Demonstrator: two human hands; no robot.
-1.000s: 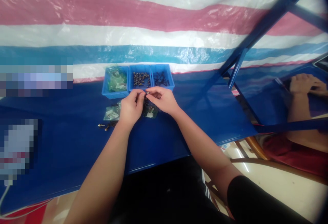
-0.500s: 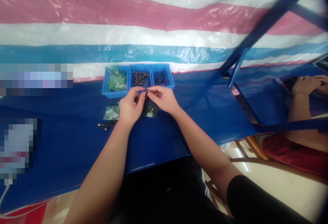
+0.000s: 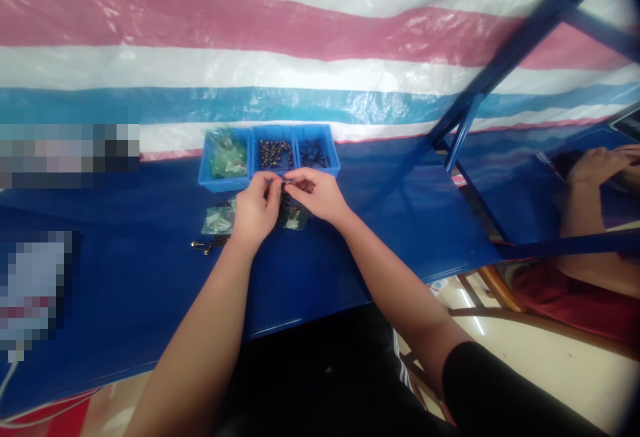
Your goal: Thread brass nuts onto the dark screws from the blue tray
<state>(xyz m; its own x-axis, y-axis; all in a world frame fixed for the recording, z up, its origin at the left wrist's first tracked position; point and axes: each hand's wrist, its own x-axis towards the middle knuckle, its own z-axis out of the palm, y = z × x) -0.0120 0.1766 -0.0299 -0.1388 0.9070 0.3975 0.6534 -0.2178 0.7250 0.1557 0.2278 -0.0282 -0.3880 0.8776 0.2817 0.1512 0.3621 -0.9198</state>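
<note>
My left hand (image 3: 257,206) and my right hand (image 3: 319,194) meet in front of the bins, their fingertips pinched around a small dark metal piece (image 3: 285,183). Fingers cover most of it, so its exact kind is hidden. Under and beside the hands lie two small clear bags with pale parts inside: the left bag (image 3: 218,220) by my left wrist, the right bag (image 3: 293,217) beneath my right hand. Several brass-headed bolts (image 3: 199,245) lie on the table left of my left forearm.
Three joined blue bins hold green-tinted bags (image 3: 227,156), brass-coloured fittings (image 3: 275,153) and dark screws (image 3: 314,153). They stand on the blue table (image 3: 310,277). A blue metal frame (image 3: 495,67) rises at right; beyond it another person's hands (image 3: 597,165) are at work. Striped sheeting (image 3: 300,30) hangs behind.
My fingertips have shifted slightly around the small piece, and the right fingers now sit closer to the left. The bins, bags and bolts have stayed in place.
</note>
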